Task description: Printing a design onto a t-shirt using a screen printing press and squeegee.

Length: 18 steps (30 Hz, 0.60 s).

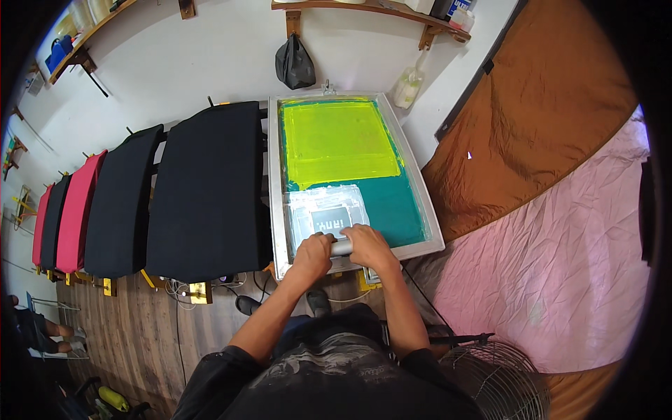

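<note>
A framed printing screen (274,175) with a pale metal rim lies in front of me. Yellow-green ink (339,140) covers the far part of its teal mesh (399,210). White ink (308,203) is spread round a lettered stencil area at the near left. Over that white patch, close to the near rim, my left hand (315,253) and my right hand (367,246) both grip a silver-grey squeegee (341,248), one at each end. The fingers of both hands are wrapped round it, and its lower edge is hidden by them.
Left of the screen stand several printing boards, covered in black fabric (210,189) and red fabric (80,213). A wire-cage fan (493,385) is at my lower right, beside a pink sheet (518,280). Wall shelves (364,8) hang above; cables (178,329) lie on the floor.
</note>
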Each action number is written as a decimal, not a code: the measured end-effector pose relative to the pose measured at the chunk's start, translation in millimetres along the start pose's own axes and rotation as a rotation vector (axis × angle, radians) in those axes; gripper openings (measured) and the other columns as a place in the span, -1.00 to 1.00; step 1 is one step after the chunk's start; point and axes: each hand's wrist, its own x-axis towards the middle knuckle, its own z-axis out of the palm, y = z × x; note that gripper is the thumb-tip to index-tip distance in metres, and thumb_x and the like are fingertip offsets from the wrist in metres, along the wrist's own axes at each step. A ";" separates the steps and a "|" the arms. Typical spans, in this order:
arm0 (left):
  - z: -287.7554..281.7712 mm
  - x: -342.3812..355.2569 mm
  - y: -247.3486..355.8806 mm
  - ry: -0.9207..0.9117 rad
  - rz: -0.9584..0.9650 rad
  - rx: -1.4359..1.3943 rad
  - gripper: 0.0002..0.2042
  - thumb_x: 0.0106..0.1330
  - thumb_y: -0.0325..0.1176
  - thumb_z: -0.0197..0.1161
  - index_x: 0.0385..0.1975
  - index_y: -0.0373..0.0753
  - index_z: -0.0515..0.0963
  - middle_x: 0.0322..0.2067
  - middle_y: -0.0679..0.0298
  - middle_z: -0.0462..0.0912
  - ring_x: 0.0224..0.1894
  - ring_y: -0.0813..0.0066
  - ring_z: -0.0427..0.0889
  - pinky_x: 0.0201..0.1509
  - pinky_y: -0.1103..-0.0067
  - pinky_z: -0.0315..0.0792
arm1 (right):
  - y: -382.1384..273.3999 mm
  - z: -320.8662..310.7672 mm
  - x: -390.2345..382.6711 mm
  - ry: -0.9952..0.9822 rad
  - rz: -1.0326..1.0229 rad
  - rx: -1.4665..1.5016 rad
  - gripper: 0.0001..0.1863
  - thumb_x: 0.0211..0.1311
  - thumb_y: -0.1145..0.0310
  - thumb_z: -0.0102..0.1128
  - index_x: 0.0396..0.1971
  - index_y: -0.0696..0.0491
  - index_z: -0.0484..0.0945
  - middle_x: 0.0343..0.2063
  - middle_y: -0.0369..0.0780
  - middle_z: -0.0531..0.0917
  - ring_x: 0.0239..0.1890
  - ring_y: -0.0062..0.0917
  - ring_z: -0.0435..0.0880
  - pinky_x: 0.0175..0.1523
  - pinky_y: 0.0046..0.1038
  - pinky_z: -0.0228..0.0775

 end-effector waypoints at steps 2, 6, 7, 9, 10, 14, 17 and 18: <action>-1.2 -3.3 1.6 -0.025 -0.031 -0.018 -0.66 -0.08 -0.64 0.20 -0.23 -0.25 0.63 -0.37 -0.05 0.64 -0.29 -0.06 0.65 -0.16 0.23 0.54 | 1.7 4.5 -13.1 0.192 -0.080 0.169 -0.42 -0.17 0.57 0.31 0.02 0.11 0.53 -0.06 -0.04 0.57 0.03 -0.15 0.54 0.13 -0.21 0.38; -5.3 -6.8 5.7 -0.026 -0.038 -0.025 -0.62 -0.07 -0.66 0.17 -0.18 -0.24 0.61 -0.32 -0.03 0.62 -0.27 -0.07 0.63 -0.14 0.24 0.53 | 22.1 8.0 -59.0 0.491 -0.054 0.374 -0.35 -0.04 0.43 0.43 0.13 0.15 0.40 -0.04 -0.05 0.55 -0.02 -0.26 0.57 0.09 -0.32 0.40; -5.1 -7.0 6.5 -0.019 -0.031 -0.023 -0.61 -0.07 -0.66 0.16 -0.17 -0.24 0.61 -0.31 -0.03 0.62 -0.25 -0.07 0.63 -0.14 0.23 0.53 | 31.3 14.8 -71.9 0.479 0.102 0.488 -0.40 0.01 0.42 0.41 0.09 0.17 0.41 -0.12 -0.07 0.59 -0.12 -0.32 0.61 0.00 -0.36 0.45; -5.0 -8.3 8.1 0.015 0.018 -0.014 -0.65 -0.06 -0.64 0.18 -0.20 -0.26 0.59 -0.32 -0.02 0.61 -0.28 -0.03 0.64 -0.17 0.25 0.55 | 52.4 34.5 -97.8 0.498 0.316 0.527 -0.62 0.22 0.32 0.29 -0.05 0.21 0.48 -0.39 -0.17 0.65 -0.42 -0.52 0.64 -0.30 -0.48 0.49; -5.3 -6.8 6.2 0.020 0.024 -0.018 -0.65 -0.07 -0.64 0.18 -0.20 -0.25 0.59 -0.32 -0.01 0.61 -0.27 -0.04 0.63 -0.14 0.24 0.54 | 65.7 45.2 -106.0 0.439 0.366 0.585 -0.65 0.28 0.23 0.23 -0.11 0.20 0.51 -0.43 -0.20 0.65 -0.44 -0.56 0.62 -0.33 -0.51 0.47; -19.8 -2.7 10.1 -0.058 -0.052 0.024 -0.65 0.01 -0.59 0.13 -0.15 -0.22 0.59 -0.25 -0.01 0.62 -0.19 -0.05 0.63 -0.10 0.24 0.53 | 67.0 59.8 -121.8 0.117 0.587 1.159 -0.52 0.35 -0.04 0.10 -0.31 0.17 0.55 -0.47 -0.26 0.63 -0.52 -0.67 0.56 -0.45 -0.57 0.41; -15.5 -5.6 10.7 -0.044 -0.038 0.004 -0.61 -0.01 -0.60 0.16 -0.11 -0.22 0.59 -0.22 -0.02 0.62 -0.22 -0.09 0.63 -0.10 0.22 0.53 | 55.2 78.2 -121.9 0.133 0.619 1.421 -0.55 0.36 -0.06 0.10 -0.30 0.11 0.54 -0.44 -0.29 0.61 -0.48 -0.67 0.56 -0.43 -0.61 0.39; -15.5 -9.3 11.6 -0.069 -0.026 0.008 -0.60 0.00 -0.53 0.27 -0.07 -0.22 0.56 -0.19 0.02 0.61 -0.17 -0.06 0.62 -0.05 0.25 0.52 | 53.4 84.3 -121.2 0.164 0.614 1.518 -0.55 0.36 -0.06 0.10 -0.29 0.10 0.53 -0.45 -0.30 0.60 -0.47 -0.67 0.56 -0.42 -0.62 0.38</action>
